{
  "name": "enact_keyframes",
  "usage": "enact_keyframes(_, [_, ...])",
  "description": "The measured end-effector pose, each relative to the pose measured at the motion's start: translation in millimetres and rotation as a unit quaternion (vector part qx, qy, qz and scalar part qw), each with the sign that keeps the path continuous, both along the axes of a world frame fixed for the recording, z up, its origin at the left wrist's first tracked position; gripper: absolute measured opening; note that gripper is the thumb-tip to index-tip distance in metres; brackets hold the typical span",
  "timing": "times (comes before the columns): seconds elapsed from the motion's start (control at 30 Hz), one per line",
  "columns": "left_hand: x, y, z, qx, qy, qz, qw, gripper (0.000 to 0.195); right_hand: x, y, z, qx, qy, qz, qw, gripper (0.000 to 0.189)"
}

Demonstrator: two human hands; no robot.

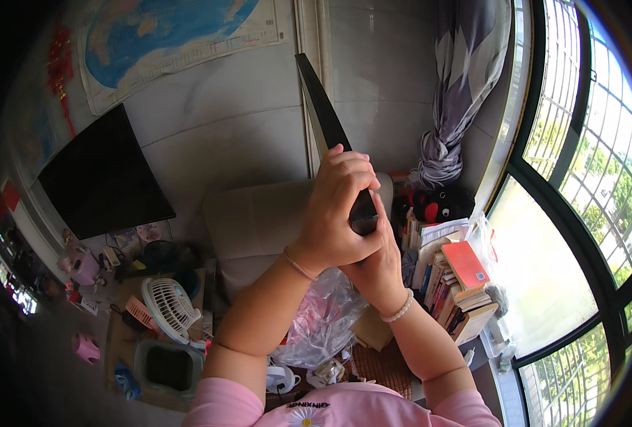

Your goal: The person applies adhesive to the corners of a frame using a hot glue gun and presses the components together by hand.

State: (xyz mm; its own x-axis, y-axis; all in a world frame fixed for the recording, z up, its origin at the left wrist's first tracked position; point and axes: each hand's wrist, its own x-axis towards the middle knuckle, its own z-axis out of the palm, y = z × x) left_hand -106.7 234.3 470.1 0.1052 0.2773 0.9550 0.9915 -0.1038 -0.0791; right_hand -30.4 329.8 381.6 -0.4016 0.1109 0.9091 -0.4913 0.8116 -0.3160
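Both my hands hold a long, dark bar-like object (329, 109) up in front of me, with its far end pointing towards the wall. It has a black face and a paler side; what exactly it is I cannot tell. My left hand (337, 208) wraps around it from the left, fingers bent over the top. From below and the right, my right hand (372, 261) supports the near end, partly covered by the left one. A thin band circles my left wrist and a pale bead bracelet (398, 308) my right.
Behind the bar stands a beige sofa (257, 213). Stacked books (446, 288) and a black plush toy (444, 205) are at the right, beside a barred window (545, 256). A white fan (169, 307) and a plastic basin (169, 368) sit lower left, below a television (108, 176).
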Motion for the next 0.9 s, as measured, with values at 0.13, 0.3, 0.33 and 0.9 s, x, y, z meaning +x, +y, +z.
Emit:
enact_keyframes(0.13, [-5, -11, -6, -0.001, -0.01, -0.001, 1.0, 0.044, -13, -17, -9, -0.083, -0.029, 0.035, 0.996, 0.04])
enact_keyframes(0.3, [-9, -17, -8, -0.001, -0.009, -0.007, 1.0, 0.045, -14, -28, -5, -0.109, 0.003, 0.061, 0.992, 0.024])
enact_keyframes(0.33, [-9, -17, -9, -0.004, -0.008, -0.01, 1.0, 0.046, -13, -28, -4, -0.105, -0.003, 0.068, 0.992, 0.024])
enact_keyframes(0.9, [-5, -7, -6, -0.031, -0.002, -0.018, 0.999, 0.045, -13, -19, -19, -0.123, -0.022, 0.047, 0.991, 0.033])
